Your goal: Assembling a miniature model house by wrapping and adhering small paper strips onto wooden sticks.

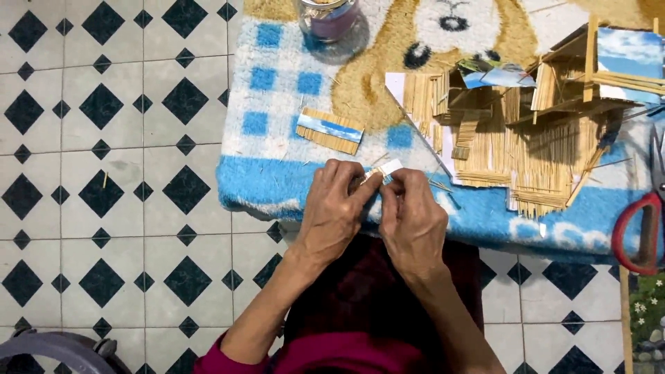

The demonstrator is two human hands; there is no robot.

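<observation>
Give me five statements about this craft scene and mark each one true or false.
1. Both hands pinch one small white piece together. True: the left hand and right hand meet on the white piece.
2. The scissors have blue handles. False: the scissors have red handles.
3. A stick house stands on the blanket to the right of the hands. True: the stick house sits on the blanket.
4. The jar lies on the floor tiles. False: the jar stands on the blanket near its top edge.
5. A small stick panel with a blue strip lies apart from the house. True: the panel lies left of it.
</observation>
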